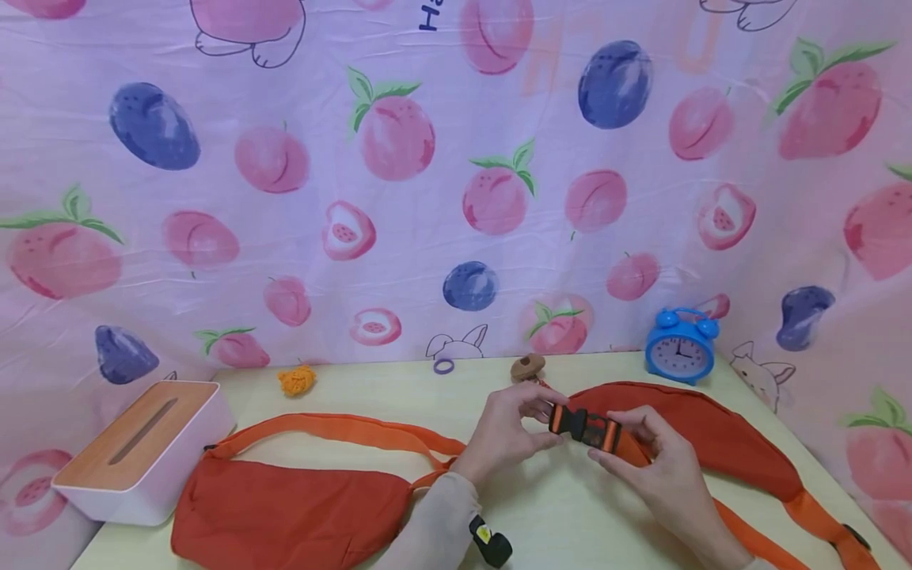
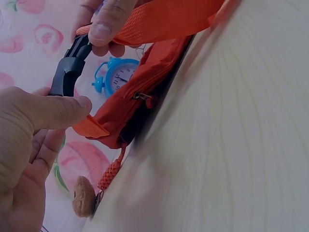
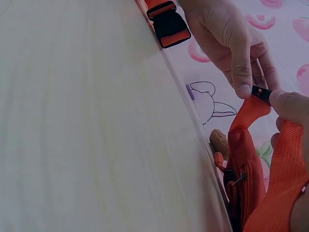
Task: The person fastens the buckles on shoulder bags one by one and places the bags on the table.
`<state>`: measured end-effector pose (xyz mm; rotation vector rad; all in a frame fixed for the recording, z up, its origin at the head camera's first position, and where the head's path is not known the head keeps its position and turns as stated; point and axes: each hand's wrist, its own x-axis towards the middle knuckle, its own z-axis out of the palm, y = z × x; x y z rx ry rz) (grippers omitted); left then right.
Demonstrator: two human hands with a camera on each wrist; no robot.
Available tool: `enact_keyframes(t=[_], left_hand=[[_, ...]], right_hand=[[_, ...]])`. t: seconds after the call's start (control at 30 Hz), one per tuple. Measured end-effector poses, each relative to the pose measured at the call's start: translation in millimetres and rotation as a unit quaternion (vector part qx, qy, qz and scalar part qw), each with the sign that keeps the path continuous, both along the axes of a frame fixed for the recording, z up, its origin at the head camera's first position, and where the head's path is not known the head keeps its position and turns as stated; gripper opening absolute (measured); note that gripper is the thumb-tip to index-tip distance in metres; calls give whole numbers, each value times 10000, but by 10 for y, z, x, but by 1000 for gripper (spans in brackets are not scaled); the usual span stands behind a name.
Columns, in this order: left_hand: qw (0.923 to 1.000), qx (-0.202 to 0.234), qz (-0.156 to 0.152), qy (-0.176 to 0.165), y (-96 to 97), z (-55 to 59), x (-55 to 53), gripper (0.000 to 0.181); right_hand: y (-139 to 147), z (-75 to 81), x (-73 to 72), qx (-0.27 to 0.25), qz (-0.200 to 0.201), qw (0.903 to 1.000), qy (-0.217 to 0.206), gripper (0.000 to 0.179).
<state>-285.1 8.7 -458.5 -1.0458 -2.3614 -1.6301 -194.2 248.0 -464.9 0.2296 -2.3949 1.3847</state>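
Observation:
Both hands hold a black side-release buckle (image 1: 586, 426) above the table, its halves lined up end to end. My left hand (image 1: 502, 431) pinches one end between thumb and fingers. At the other end, my right hand (image 1: 666, 467) pinches the buckle where the orange strap (image 2: 169, 21) threads through it. That strap belongs to the rust-red waist bag (image 1: 727, 435) lying behind and to the right. In the left wrist view, a zipper pull (image 2: 142, 96) shows on this bag, and a brown peanut-shaped charm (image 2: 84, 195) hangs from a braided red cord (image 2: 110, 175).
A second rust-red waist bag (image 1: 292, 514) lies at front left, beside a white tissue box (image 1: 192, 435) with a wooden lid. Along the back are a small orange-yellow object (image 1: 296, 381), a purple ring (image 1: 443, 361) and a blue alarm clock (image 1: 680, 356). Fruit-patterned cloth (image 1: 427, 237) hangs behind.

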Motion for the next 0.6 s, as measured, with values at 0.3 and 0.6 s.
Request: enact_keyframes(t=[0.3,0.6], left_hand=[[9995,-258,-123,110,2,33,15,51],[9997,-193,140,49,5,25,14,50]], right_hand=[[12,18,7,345,-99,9989,-317,61],[-5,25,-7,538,20,9979,-350,65]])
